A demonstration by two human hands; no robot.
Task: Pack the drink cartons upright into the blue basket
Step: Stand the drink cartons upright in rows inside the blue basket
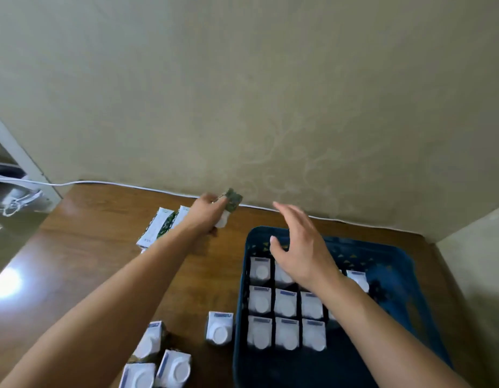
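My left hand (205,212) grips a white and green drink carton (231,204), lifted off the table near the wall. Two more cartons (161,226) lie flat just left of that hand. My right hand (298,247) hovers open, fingers spread, over the far left part of the blue basket (396,264). Several cartons (284,303) stand upright in rows in the basket's left half, white caps up. One carton (219,327) stands on the table just left of the basket. Three others (158,359) stand at the near edge.
The brown wooden table (88,247) meets a beige wall, with a white cable (130,186) running along the joint. The basket's right half holds no cartons. A bright light reflection lies on the table at the far left.
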